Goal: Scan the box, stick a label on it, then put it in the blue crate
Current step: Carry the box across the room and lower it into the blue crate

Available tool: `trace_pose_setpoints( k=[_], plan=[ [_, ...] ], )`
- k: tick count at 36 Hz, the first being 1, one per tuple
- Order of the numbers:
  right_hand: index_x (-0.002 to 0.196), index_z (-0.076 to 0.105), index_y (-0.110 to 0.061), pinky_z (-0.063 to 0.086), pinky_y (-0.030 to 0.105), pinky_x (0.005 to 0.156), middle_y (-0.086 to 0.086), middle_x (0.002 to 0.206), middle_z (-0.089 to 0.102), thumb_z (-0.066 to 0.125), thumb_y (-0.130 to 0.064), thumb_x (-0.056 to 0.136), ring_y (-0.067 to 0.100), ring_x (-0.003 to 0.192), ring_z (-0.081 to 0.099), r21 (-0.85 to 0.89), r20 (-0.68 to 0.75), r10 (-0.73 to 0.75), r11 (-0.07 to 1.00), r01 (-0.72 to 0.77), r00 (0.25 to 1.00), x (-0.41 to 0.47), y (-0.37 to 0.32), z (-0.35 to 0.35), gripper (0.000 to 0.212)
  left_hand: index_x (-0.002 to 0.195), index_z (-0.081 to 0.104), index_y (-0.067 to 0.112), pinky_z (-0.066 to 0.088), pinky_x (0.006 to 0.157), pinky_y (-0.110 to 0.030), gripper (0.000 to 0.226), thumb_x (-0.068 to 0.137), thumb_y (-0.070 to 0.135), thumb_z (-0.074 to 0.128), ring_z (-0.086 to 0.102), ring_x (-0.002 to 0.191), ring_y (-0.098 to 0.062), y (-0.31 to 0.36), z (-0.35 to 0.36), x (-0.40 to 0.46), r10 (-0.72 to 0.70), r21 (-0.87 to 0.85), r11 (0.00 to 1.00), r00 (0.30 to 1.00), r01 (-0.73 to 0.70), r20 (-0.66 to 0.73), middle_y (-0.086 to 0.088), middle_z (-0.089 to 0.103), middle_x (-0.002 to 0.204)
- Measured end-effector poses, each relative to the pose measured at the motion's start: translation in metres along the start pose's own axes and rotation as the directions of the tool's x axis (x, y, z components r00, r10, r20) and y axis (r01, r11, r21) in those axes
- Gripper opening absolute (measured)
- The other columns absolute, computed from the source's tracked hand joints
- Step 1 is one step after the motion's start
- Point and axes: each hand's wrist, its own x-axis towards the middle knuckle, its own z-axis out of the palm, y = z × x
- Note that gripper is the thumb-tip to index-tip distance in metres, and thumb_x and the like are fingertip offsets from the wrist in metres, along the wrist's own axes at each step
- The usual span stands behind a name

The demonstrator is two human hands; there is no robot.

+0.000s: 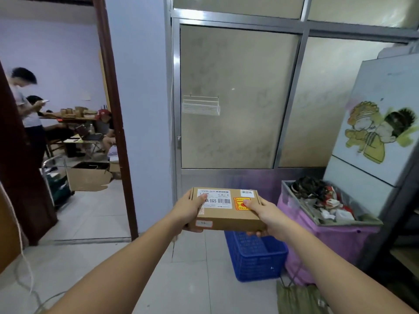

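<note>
— Two bare forearms run up from the bottom edge to mid-frame. What's gripped?

— One flat cardboard box (226, 209), matte brown, rectangular, held level in the air at lower centre. Left hand (189, 210) wraps its left end, thumb flat on the lid, fingers underneath. Right hand (265, 215) closes round the right end the same way, thumb pressing a yellow-and-red sticker (240, 203).

— Markings on the lid?

— White printed label (216, 198) with a barcode, partly under the left thumb. Small white tag at the far right corner. Another small sticker on the near side wall.

— Crate?

— Blue crate (255, 257), plastic, lattice walls, on the pale tiled floor just below and right of the box. Box is above its far-left corner, not in it. Its inside is barely in view; can't tell the contents.

— Further right?

— Pink tub (326, 241), smooth-sided, touching or just beside the crate, heaped with dark cords and crumpled scraps. White cabinet (383, 123) with a cartoon decal stands behind it.

— Far wall?

— Frosted panes in an aluminium frame (292, 91), small wire rack fixed on. Upper left, a doorway: people, a loaded table, an open carton (89, 176) on the floor.
</note>
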Motion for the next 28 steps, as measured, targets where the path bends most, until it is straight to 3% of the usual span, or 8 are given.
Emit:
trace_pose_setpoints(
  k=[8, 14, 19, 28],
  plan=[
    [0.113, 0.06, -0.044, 0.05, 0.027, 0.041, -0.002, 0.09, 0.08, 0.067, -0.059, 0.088, 0.035, 0.078, 0.079, 0.018, -0.05, 0.034, 0.999, -0.033, 0.998, 0.082, -0.011, -0.019, 0.03, 0.119, 0.057, 0.033, 0.061, 0.055, -0.035, 0.026, 0.1, 0.05, 0.056, 0.079, 0.073, -0.019, 0.017, 0.004, 0.097, -0.015, -0.022, 1.0, 0.999, 0.015, 0.04, 0.007, 0.081, 0.086],
    [0.112, 0.059, -0.046, 0.049, 0.026, 0.04, 0.001, 0.093, 0.081, 0.068, -0.061, 0.086, 0.038, 0.079, 0.079, 0.028, -0.043, 0.059, 0.998, -0.058, 0.997, 0.154, -0.014, -0.049, 0.031, 0.126, 0.054, 0.027, 0.061, 0.057, -0.034, 0.029, 0.103, 0.044, 0.055, 0.08, 0.081, -0.022, 0.031, 0.02, 0.172, 0.005, -0.029, 1.0, 0.998, -0.003, 0.061, -0.003, 0.08, 0.102],
    [0.11, 0.057, -0.049, 0.05, 0.027, 0.041, 0.0, 0.089, 0.08, 0.068, -0.065, 0.083, 0.037, 0.079, 0.079, 0.015, -0.044, 0.073, 0.997, -0.073, 0.996, 0.22, -0.026, -0.078, 0.033, 0.126, 0.054, 0.028, 0.06, 0.053, -0.034, 0.03, 0.103, 0.046, 0.054, 0.08, 0.076, -0.022, 0.05, 0.033, 0.23, -0.003, -0.015, 1.0, 0.999, 0.004, 0.05, -0.003, 0.081, 0.098],
    [0.114, 0.058, -0.047, 0.051, 0.027, 0.04, 0.001, 0.087, 0.08, 0.069, -0.061, 0.086, 0.037, 0.077, 0.079, 0.001, 0.009, 0.049, 0.999, -0.049, 0.999, 0.322, -0.056, -0.105, 0.033, 0.125, 0.054, 0.032, 0.063, 0.056, -0.038, 0.028, 0.102, 0.049, 0.053, 0.079, 0.083, -0.026, 0.072, 0.035, 0.325, -0.015, -0.003, 1.0, 1.0, 0.015, 0.011, -0.003, 0.08, 0.101]
  ],
)
